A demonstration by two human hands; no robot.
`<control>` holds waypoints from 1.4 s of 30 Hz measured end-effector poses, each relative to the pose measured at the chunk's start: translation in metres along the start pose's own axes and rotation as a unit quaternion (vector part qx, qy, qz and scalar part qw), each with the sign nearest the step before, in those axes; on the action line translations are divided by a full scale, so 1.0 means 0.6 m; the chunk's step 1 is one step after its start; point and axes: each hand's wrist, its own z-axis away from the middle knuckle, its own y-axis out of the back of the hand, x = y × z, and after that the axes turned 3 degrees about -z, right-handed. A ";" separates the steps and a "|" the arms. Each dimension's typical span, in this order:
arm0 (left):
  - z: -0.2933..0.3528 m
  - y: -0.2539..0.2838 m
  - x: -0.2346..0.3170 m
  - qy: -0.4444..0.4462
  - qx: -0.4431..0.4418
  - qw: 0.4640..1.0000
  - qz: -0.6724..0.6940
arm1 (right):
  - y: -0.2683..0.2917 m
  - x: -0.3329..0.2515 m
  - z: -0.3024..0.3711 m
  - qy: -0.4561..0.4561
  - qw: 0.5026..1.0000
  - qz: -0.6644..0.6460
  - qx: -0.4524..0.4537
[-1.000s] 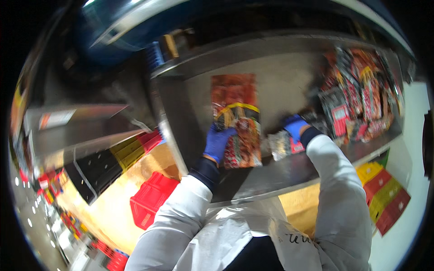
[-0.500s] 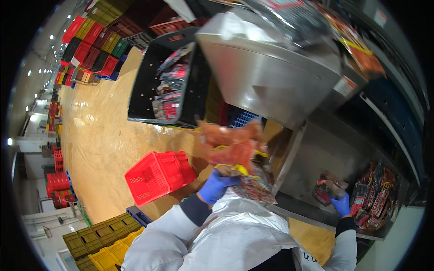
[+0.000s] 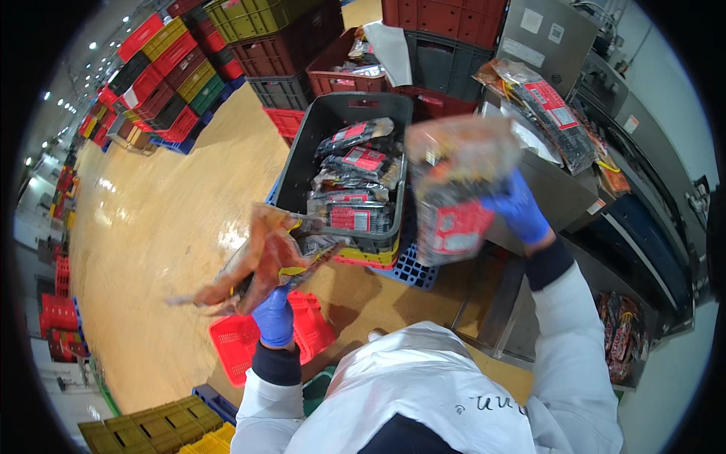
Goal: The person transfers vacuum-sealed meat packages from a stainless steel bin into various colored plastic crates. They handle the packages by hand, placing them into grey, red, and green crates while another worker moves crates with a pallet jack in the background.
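right pack: clear plastic packet with dark contents and a red label (image 3: 454, 197), blurred, held up in the air just right of the crate, level with its rim
left pack: orange-and-clear crinkly plastic packet (image 3: 261, 265), blurred, held out low over the wooden floor, front-left of the crate
right hand: blue-gloved right hand (image 3: 520, 206), fingers clamped on the right edge of the red-label packet
left hand: blue-gloved left hand (image 3: 274, 316), fingers closed round the bottom of the orange packet
crate: dark grey plastic crate (image 3: 302, 163) stacked on yellow and blue crates, already part full of similar red-label packets
step: looks like mid-transfer, one packet per hand, both close to the crate, neither in it yet
next move calls for: bring each packet over the open top and clear the rim before letting go; lay flat on the existing packets
around: steel surface (image 3: 556, 189) at right carrying more packets; red basket (image 3: 234, 344) on the floor by the left hand; stacks of coloured crates behind
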 end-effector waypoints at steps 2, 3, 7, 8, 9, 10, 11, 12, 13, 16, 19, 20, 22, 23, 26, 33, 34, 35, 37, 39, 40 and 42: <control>-0.055 -0.003 0.009 -0.038 -0.137 0.986 -0.083 | -0.046 -0.010 -0.124 0.041 0.999 -0.002 -0.034; -0.089 -0.013 0.008 -0.057 -0.211 0.969 -0.115 | -0.048 -0.007 -0.176 0.046 0.998 0.010 -0.048; -0.188 -0.036 -0.093 -0.321 -0.117 0.928 -0.152 | -0.125 -0.001 -0.423 -0.023 0.972 -0.001 -0.233; -0.209 -0.034 -0.134 -0.396 -0.060 0.903 -0.155 | -0.151 0.011 -0.469 -0.061 0.968 0.038 -0.241; -0.229 -0.045 -0.176 -0.385 -0.089 0.892 -0.219 | -0.166 0.056 -0.521 -0.066 0.953 0.132 -0.263; -0.241 -0.070 -0.219 -0.370 -0.124 0.879 -0.274 | -0.163 0.114 -0.558 -0.075 0.930 0.230 -0.276; -0.244 -0.082 -0.240 -0.354 -0.174 0.829 -0.396 | -0.181 0.155 -0.565 -0.005 0.888 0.413 -0.199; -0.249 -0.077 -0.256 -0.329 -0.221 0.762 -0.512 | -0.207 0.179 -0.563 0.065 0.808 0.575 -0.110; -0.260 -0.045 -0.298 -0.277 -0.307 0.752 -0.513 | -0.228 0.172 -0.573 0.051 0.793 0.587 -0.156; -0.264 -0.043 -0.317 -0.026 -0.461 0.690 -0.557 | -0.207 0.197 -0.507 0.159 0.829 0.519 -0.130; -0.274 -0.034 -0.303 -0.028 -0.431 0.770 -0.470 | -0.156 0.122 -0.394 0.160 0.817 0.549 -0.069; -0.272 -0.014 -0.297 -0.039 -0.416 0.805 -0.421 | -0.133 0.097 -0.365 0.142 0.812 0.565 -0.040; -0.274 -0.007 -0.271 -0.120 -0.428 0.786 -0.430 | -0.051 0.052 -0.301 0.054 0.793 0.605 0.041; -0.271 -0.003 -0.264 -0.119 -0.435 0.784 -0.426 | -0.002 0.036 -0.268 0.025 0.784 0.614 0.086; -0.271 0.007 -0.257 -0.118 -0.461 0.775 -0.417 | 0.113 0.008 -0.147 -0.083 0.702 0.689 0.157; -0.319 0.014 -0.235 -0.157 -0.545 0.732 -0.378 | 0.172 0.010 -0.102 -0.119 0.735 0.666 0.054; -0.328 0.007 -0.227 -0.158 -0.557 0.727 -0.369 | 0.184 0.011 -0.096 -0.108 0.749 0.653 0.044; -0.335 0.005 -0.218 -0.160 -0.567 0.723 -0.362 | 0.189 0.012 -0.093 -0.061 0.787 0.612 0.056; -0.348 0.015 -0.205 -0.169 -0.562 0.725 -0.361 | 0.203 0.010 -0.099 -0.101 0.816 0.562 0.095; -0.353 0.032 -0.213 -0.167 -0.560 0.727 -0.359 | 0.213 0.012 -0.104 -0.134 0.825 0.531 0.140; -0.354 0.047 -0.225 -0.161 -0.558 0.729 -0.361 | 0.228 0.027 -0.104 -0.125 0.793 0.561 0.199; -0.346 0.060 -0.230 -0.148 -0.563 0.727 -0.364 | 0.264 0.056 -0.107 -0.104 0.720 0.611 0.312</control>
